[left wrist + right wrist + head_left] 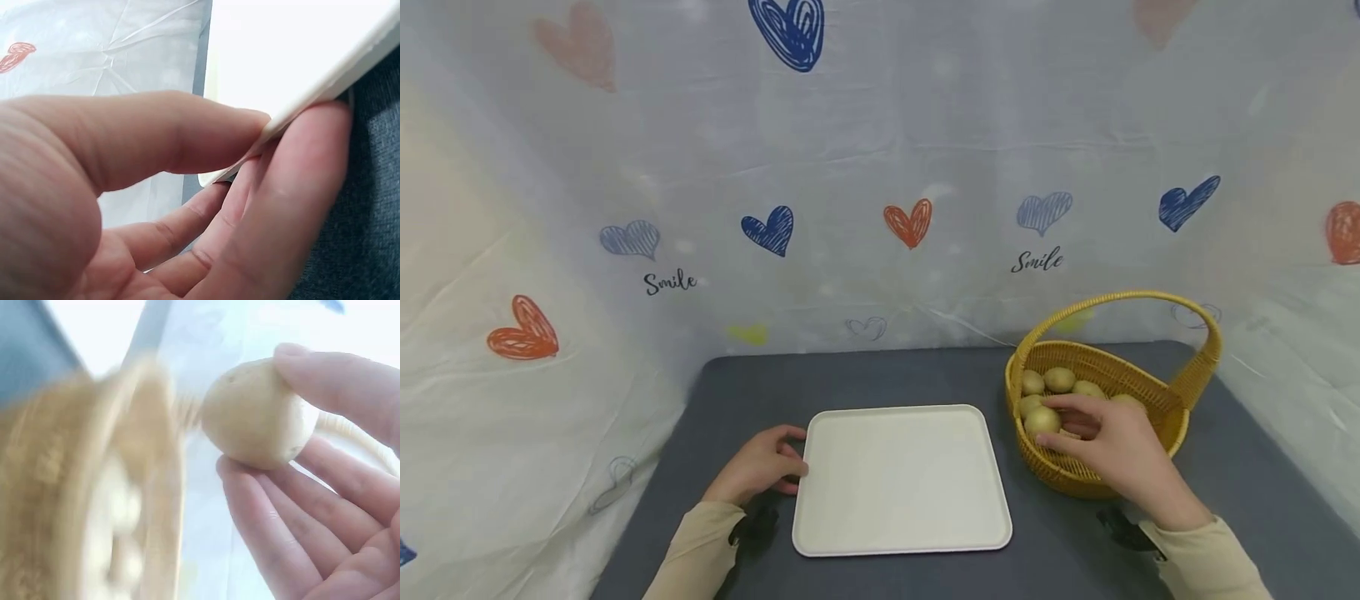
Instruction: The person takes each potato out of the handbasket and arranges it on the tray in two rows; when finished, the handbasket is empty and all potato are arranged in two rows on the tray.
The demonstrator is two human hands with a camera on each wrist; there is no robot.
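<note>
A white rectangular tray (902, 479) lies on the dark table. My left hand (763, 462) pinches its left edge; in the left wrist view the thumb is on the rim (312, 94) and the fingers are against its underside. To the right stands a yellow woven basket (1060, 479) with a tall handle, holding several potatoes (1060, 380). Over the basket, my right hand (1120, 446) holds a potato (1042, 421) between thumb and fingers. The right wrist view shows this potato (256, 415) gripped at the fingertips, with the basket blurred beside it.
The dark grey tabletop (760, 383) carries the tray and the basket. Behind and at both sides hangs a pale curtain (850, 125) printed with hearts and the word Smile. The basket's handle (1120, 298) arches high over its opening.
</note>
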